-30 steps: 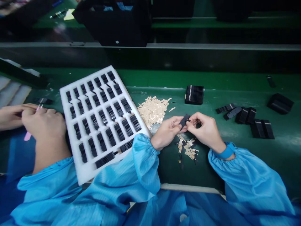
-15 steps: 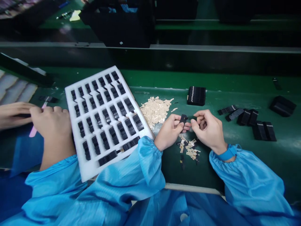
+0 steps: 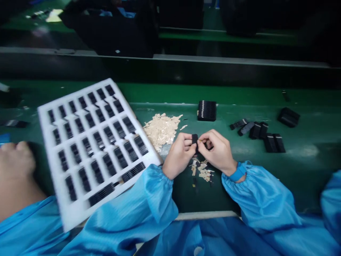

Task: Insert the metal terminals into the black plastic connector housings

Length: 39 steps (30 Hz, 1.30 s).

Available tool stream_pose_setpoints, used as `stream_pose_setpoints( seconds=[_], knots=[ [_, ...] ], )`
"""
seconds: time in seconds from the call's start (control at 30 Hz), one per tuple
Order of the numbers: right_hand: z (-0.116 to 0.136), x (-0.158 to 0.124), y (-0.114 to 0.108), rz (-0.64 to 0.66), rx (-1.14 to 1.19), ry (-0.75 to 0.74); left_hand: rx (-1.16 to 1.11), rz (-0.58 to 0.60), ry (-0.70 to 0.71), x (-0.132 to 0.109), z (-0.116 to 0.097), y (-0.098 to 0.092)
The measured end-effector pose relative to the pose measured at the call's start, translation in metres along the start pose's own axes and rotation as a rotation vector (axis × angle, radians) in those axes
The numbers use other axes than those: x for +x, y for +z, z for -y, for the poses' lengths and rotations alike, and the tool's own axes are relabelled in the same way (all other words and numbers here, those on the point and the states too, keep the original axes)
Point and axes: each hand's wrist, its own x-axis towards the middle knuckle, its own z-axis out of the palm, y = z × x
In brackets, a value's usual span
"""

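My left hand (image 3: 178,153) is closed around a small black plastic part (image 3: 195,138), held up between thumb and fingers. Right beside it, my right hand (image 3: 217,149) pinches at the part's edge; whatever sits between its fingertips is too small to make out. Below both hands lies a loose scatter of small flat beige and black pieces (image 3: 205,174). To the left of my left hand spreads a larger pile of thin beige pieces (image 3: 161,129). A stack of black slotted parts (image 3: 207,111) stands just behind my hands.
A white foam tray (image 3: 50,177) with rows of black parts lies tilted on the left, partly under my left sleeve. Several black blocks (image 3: 274,143) rest at the right, with another black block (image 3: 288,117) behind. A co-worker's hand (image 3: 16,161) is at the far left.
The view has swung right, so everything sits further left in the picture. My right hand has come in against the black part, and my two hands are now closer together.
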Motion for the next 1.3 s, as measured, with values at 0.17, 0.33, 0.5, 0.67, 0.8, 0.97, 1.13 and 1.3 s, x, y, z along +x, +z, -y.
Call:
stream_pose_setpoints(
  seconds=[0.17,0.33,0.5,0.67,0.8,0.97,1.13,1.3],
  knots=[
    [0.005,0.001,0.002,-0.054,0.067,0.142,0.011,0.006,0.032,-0.004,-0.003,0.002],
    [0.005,-0.001,0.003,-0.062,0.124,0.206,0.03,-0.006,0.037,-0.006,-0.003,0.005],
    [0.004,-0.001,0.002,-0.039,0.157,0.256,0.148,0.002,0.143,-0.004,-0.001,0.002],
    [0.002,0.001,0.001,-0.008,0.222,0.317,0.346,-0.011,0.313,-0.006,-0.002,-0.002],
    [0.0,0.002,0.001,0.009,0.323,0.376,0.687,-0.071,0.481,-0.009,-0.002,-0.006],
    [-0.005,0.003,-0.003,0.033,0.168,0.295,0.771,-0.096,0.443,-0.01,-0.002,-0.006],
    [-0.008,0.004,-0.006,-0.099,0.285,0.29,0.179,0.031,0.104,-0.005,-0.01,-0.002],
    [-0.005,0.006,-0.007,0.078,0.518,0.352,-0.04,0.055,0.011,-0.003,-0.017,-0.002]
  ],
)
